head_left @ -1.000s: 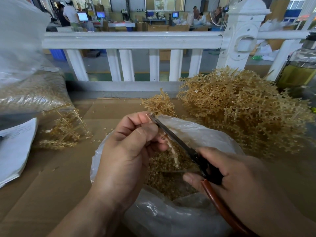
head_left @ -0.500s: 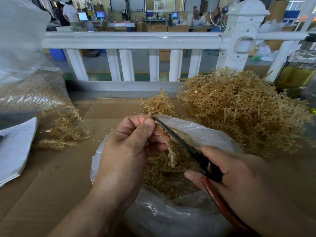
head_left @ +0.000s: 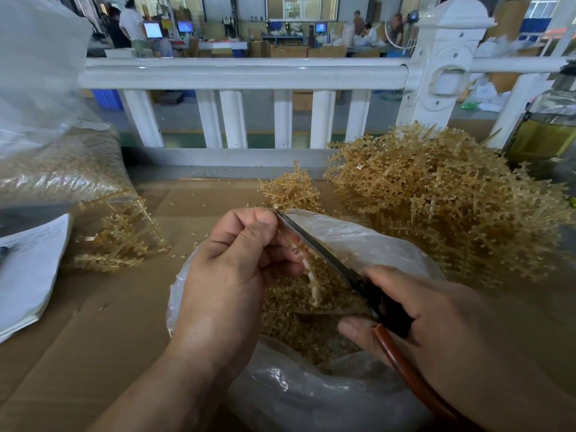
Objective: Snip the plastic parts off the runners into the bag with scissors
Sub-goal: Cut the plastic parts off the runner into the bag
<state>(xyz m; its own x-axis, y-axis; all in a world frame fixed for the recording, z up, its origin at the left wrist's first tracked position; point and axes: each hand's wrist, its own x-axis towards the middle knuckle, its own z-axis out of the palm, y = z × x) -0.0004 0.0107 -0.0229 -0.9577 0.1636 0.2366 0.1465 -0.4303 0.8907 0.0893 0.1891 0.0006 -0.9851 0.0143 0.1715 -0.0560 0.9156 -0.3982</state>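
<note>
Item: one runner (head_left: 312,283), thin tan plastic, hanging over the mouth of the bag (head_left: 296,397). Our left hand (head_left: 227,275) pinches its top end; our right hand (head_left: 436,322) grips the scissors (head_left: 324,254), blade alongside it. We judge it light, springy, snappable: hold close to the cut. Uncut pile (head_left: 436,207) beyond the bag, to its right.

We cannot see the top of the runner (head_left: 311,282) — the left hand (head_left: 230,275) curls over it. The right hand (head_left: 436,332) covers the handles of the scissors (head_left: 324,255), one red loop cut by the bottom edge. Side edges crop the bottle (head_left: 545,132) and papers (head_left: 28,269).
</note>
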